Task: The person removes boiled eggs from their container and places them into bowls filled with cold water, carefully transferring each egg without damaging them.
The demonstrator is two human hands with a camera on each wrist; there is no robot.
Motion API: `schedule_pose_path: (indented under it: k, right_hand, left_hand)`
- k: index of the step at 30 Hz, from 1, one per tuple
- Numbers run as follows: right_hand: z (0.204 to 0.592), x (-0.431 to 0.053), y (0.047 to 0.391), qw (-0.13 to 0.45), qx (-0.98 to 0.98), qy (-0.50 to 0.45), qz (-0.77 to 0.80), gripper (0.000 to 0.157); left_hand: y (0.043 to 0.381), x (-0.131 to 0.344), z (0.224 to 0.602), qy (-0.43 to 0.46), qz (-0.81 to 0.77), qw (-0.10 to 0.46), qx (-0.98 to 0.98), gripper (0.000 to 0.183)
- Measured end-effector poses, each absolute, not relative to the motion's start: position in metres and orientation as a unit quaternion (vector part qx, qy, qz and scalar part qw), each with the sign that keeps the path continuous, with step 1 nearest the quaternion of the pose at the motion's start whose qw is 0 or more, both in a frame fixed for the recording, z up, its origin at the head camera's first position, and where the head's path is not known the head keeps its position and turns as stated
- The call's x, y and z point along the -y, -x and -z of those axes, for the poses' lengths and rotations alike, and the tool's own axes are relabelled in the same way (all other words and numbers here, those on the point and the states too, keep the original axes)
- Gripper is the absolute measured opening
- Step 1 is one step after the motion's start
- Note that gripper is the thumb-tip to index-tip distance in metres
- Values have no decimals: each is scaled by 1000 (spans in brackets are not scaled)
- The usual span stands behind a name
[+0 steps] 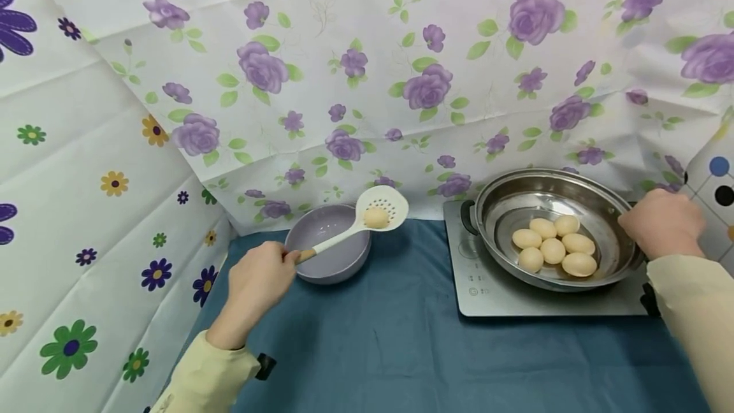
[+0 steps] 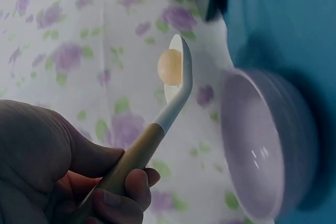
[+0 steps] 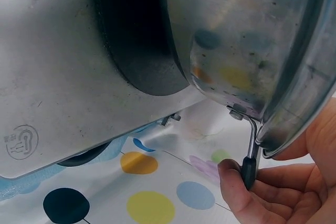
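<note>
My left hand [image 1: 258, 282] grips the wooden handle of a white slotted spoon [image 1: 338, 241]. One pale egg [image 1: 376, 218] lies in the spoon's perforated head, above the far right edge of a purple bowl [image 1: 338, 273]. The left wrist view has the egg [image 2: 169, 67] resting against the spoon's head, beside the bowl [image 2: 299, 145]. At the right, my right hand [image 1: 665, 222] holds a side handle of a steel pan [image 1: 541, 187]. Fingers and thumb close round that dark-tipped handle [image 3: 249, 171] in the right wrist view. Several eggs [image 1: 553, 251] sit clustered in the pan.
The pan is over a silver induction cooktop [image 1: 487, 301]; its other black handle [image 1: 468, 217] points left. A blue cloth [image 1: 378, 336] covers the table. Flower-printed sheeting [image 1: 344, 107] rises behind and at the left side.
</note>
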State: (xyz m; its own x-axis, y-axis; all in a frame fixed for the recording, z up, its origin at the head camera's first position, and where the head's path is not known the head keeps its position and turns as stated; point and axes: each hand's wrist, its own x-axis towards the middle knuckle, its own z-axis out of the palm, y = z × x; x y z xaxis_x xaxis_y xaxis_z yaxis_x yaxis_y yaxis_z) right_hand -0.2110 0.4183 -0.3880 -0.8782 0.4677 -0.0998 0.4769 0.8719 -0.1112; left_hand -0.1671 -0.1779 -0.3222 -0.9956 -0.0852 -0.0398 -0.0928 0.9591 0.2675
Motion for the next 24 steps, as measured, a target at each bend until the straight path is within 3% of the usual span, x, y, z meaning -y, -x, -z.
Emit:
schedule_pose_path:
  k: [15, 24]
  right_hand:
    - [390, -421, 212, 14, -967, -246, 69, 47]
    - [388, -418, 211, 20, -967, -247, 67, 44]
  left_hand:
    - [189, 78, 309, -59, -159, -20, -985, 32]
    - [198, 42, 316, -84, -174, 7, -981, 36]
